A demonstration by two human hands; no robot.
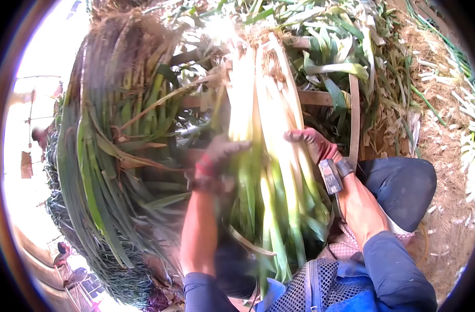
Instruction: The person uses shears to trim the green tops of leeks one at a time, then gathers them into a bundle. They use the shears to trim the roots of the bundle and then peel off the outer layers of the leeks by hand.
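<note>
White-and-green leeks [263, 109] are lying between the gloved left hand [216, 158] and right hand [321, 148], fingers [296, 136] touching their sides, though whether either is gripping I am unable to say. Darker leeks [92, 171] are lying left of the left hand; a brown bar [316, 98] is crossing beyond both, among leaf scraps [328, 44]. Pale stalks are running straight, shaggy roots [263, 37] pointing away.

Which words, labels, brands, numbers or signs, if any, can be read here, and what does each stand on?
No text can be read.
Grey device on the right wrist: no legible marking.
Left glove: too blurred to read anything.
Leeks: no label visible.
Blue vest: no lettering visible.
</note>
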